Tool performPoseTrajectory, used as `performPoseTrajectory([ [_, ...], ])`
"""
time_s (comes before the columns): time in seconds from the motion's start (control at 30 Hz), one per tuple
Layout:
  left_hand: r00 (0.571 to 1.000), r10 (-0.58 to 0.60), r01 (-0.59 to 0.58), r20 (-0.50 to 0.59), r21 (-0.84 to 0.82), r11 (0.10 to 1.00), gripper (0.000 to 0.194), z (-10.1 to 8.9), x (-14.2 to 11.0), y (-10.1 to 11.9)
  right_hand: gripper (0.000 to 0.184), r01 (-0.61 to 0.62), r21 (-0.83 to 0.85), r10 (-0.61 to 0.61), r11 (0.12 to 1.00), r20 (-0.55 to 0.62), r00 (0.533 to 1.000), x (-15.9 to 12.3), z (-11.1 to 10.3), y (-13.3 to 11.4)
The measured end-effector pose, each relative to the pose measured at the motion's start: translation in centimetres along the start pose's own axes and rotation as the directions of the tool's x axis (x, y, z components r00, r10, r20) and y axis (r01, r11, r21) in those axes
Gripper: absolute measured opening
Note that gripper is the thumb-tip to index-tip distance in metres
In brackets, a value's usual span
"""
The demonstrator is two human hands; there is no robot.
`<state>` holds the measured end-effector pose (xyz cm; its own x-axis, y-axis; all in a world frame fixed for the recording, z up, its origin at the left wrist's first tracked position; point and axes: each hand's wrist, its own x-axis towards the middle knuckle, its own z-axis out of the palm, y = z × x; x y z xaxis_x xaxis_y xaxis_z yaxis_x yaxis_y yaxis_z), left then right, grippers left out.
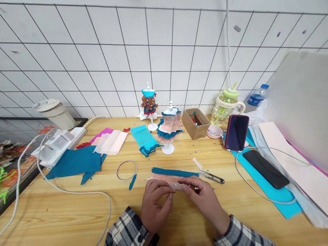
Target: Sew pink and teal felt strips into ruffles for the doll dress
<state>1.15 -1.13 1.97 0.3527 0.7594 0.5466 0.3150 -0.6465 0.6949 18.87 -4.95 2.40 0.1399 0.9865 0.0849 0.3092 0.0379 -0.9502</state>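
Note:
My left hand point(156, 202) and my right hand point(204, 198) meet over the middle of the table, fingers pinched on a small whitish-pink strip point(176, 186) stretched between them. Whether it is paper or fabric I cannot tell. Just beyond my fingers lies a teal strip point(173, 171) along a pale pink one, partly hidden by my hands. Thread snips point(210, 176) rest to the right of these, beside a small white scrap point(197, 163). Farther back stands a miniature dress form point(171, 122) in a ruffled pink and teal dress; a second dress form point(149, 102) wears brown, red and turquoise.
Left are teal sheets point(74, 162), a power strip point(64, 146), a white cable point(79, 192) and a metal ring point(126, 170). A cardboard box point(196, 124), a bead dish point(214, 131), a propped phone point(236, 132), a drink jug point(224, 107) and a black phone point(266, 169) stand or lie right.

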Motion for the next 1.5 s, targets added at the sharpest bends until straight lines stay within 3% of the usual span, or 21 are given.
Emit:
performPoseTrajectory([
  [0.13,1.000,0.005,-0.005,-0.006,0.014,1.000,0.015,-0.2,0.1,0.1,0.030,0.066,0.014,-0.066,0.998,0.054,0.996,-0.1,0.3,-0.5],
  [0.3,0.999,0.018,-0.018,0.033,0.002,1.000,0.016,-0.1,0.2,0.3,0.011,0.075,0.019,-0.076,0.997,0.029,0.997,0.1,0.6,-0.7],
  [0.47,0.999,0.035,-0.034,0.042,-0.018,0.999,0.017,0.1,0.2,0.4,0.015,-0.046,0.187,0.028,0.981,0.097,0.995,-0.1,0.9,-0.4],
  [0.63,0.999,0.012,-0.010,0.042,-0.046,0.999,0.018,0.0,0.0,0.1,0.023,-0.195,0.429,0.113,0.882,0.209,0.971,0.0,1.7,0.2],
  [0.87,0.993,-0.116,0.120,0.033,-0.146,0.982,0.012,-0.1,-0.6,-0.1,0.031,-0.274,0.395,0.166,0.877,0.286,0.944,0.1,0.7,-0.2],
  [0.97,0.992,-0.125,0.129,0.030,-0.171,0.977,0.012,-0.2,-0.6,-0.2,0.045,-0.340,0.381,0.217,0.860,0.330,0.919,-0.2,0.4,-0.3],
  [1.07,0.990,-0.137,0.141,0.036,-0.180,0.973,0.012,-0.1,-0.6,-0.3,0.052,-0.357,0.328,0.255,0.875,0.315,0.914,-0.5,1.0,0.1],
  [1.2,0.987,-0.156,0.158,0.022,-0.149,0.976,0.010,0.1,-0.7,-0.5,0.034,-0.285,0.252,0.246,0.925,0.176,0.953,-0.6,1.8,0.8],
  [1.27,0.985,-0.175,0.173,-0.003,-0.115,0.978,0.008,0.2,-0.7,-0.7,0.025,-0.193,0.103,0.182,0.976,0.106,0.978,-0.4,1.1,1.0],
  [1.33,0.981,-0.193,0.190,-0.021,-0.104,0.976,0.008,0.3,-0.8,-0.8,0.020,-0.059,-0.153,0.069,0.986,0.058,0.996,0.4,-0.6,0.9],
  [1.4,0.981,-0.193,0.189,-0.019,-0.123,0.974,0.009,0.4,-0.8,-0.8,0.020,0.046,-0.377,-0.049,0.925,0.000,0.999,1.8,-3.0,0.5],
  [1.5,0.986,-0.166,0.164,0.003,-0.151,0.975,0.010,0.3,-0.7,-0.6,0.025,0.079,-0.578,-0.166,0.812,-0.099,0.981,5.5,-7.1,-0.7],
])
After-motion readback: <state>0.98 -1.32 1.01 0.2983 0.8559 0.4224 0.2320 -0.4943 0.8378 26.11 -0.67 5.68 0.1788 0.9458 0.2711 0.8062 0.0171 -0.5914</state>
